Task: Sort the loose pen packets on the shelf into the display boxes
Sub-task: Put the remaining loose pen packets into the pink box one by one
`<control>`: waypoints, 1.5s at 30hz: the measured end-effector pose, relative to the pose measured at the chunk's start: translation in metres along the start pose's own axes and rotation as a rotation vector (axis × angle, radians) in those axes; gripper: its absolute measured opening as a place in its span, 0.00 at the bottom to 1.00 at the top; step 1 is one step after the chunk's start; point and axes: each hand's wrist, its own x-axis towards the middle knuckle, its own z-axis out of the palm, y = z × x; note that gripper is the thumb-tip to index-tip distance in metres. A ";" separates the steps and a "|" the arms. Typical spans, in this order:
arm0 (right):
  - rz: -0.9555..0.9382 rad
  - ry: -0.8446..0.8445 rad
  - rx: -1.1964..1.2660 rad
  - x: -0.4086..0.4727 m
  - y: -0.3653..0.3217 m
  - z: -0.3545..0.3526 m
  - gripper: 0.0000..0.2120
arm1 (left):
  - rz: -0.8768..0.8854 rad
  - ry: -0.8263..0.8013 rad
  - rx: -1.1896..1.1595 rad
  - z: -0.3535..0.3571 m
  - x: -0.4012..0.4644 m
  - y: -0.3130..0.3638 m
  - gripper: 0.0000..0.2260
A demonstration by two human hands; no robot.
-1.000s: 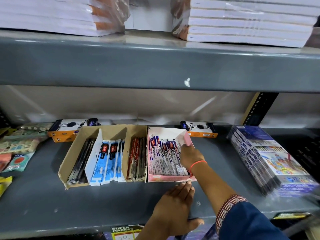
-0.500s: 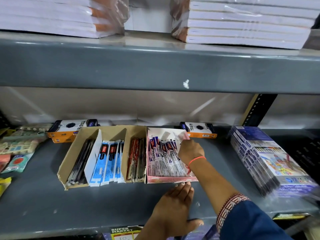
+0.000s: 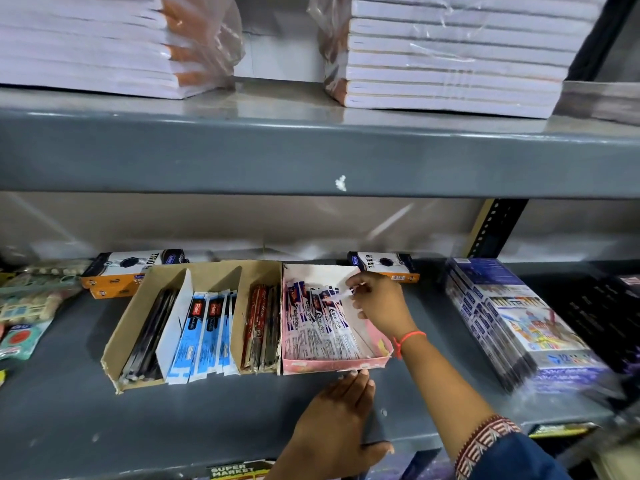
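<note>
A pink display box stands on the grey shelf, holding several white, red and blue pen packets. My right hand is inside the box at its far right side, its fingers pinching the top ends of the packets. My left hand lies flat on the shelf, fingertips touching the box's front wall. To the left stands a brown cardboard box with dividers, holding black packets, blue packets and red packets.
Two orange and white pen boxes lie behind the display boxes. Crayon packs are stacked at the right. Loose blister packs lie at the left. Wrapped notebook stacks sit on the upper shelf.
My right hand has moved from the box's right wall to the packets' top ends and pinched them. The left hand has stayed on the shelf at the box's front.
</note>
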 end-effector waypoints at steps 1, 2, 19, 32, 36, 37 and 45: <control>0.044 -0.021 0.139 -0.001 0.001 0.001 0.14 | -0.002 0.000 -0.005 0.000 0.000 0.000 0.36; 0.092 -0.042 0.252 -0.002 0.002 0.002 0.15 | -0.003 0.002 -0.009 0.000 0.000 0.000 0.35; 0.188 -0.225 -0.345 0.038 0.014 0.032 0.23 | -0.026 -0.042 -0.037 0.001 0.001 -0.001 0.36; 0.053 -0.149 -0.938 0.015 0.007 0.041 0.18 | -0.017 -0.120 -0.063 -0.002 0.002 0.000 0.35; -0.107 -0.210 -0.921 0.002 0.004 0.049 0.17 | -0.022 -0.141 -0.076 -0.001 0.003 0.001 0.35; -0.073 -0.297 -0.799 -0.002 0.004 0.051 0.20 | -0.031 -0.150 -0.083 -0.002 0.003 0.001 0.36; 0.112 -0.590 -0.664 -0.007 0.006 0.069 0.30 | -0.011 -0.186 -0.030 -0.008 0.001 0.001 0.32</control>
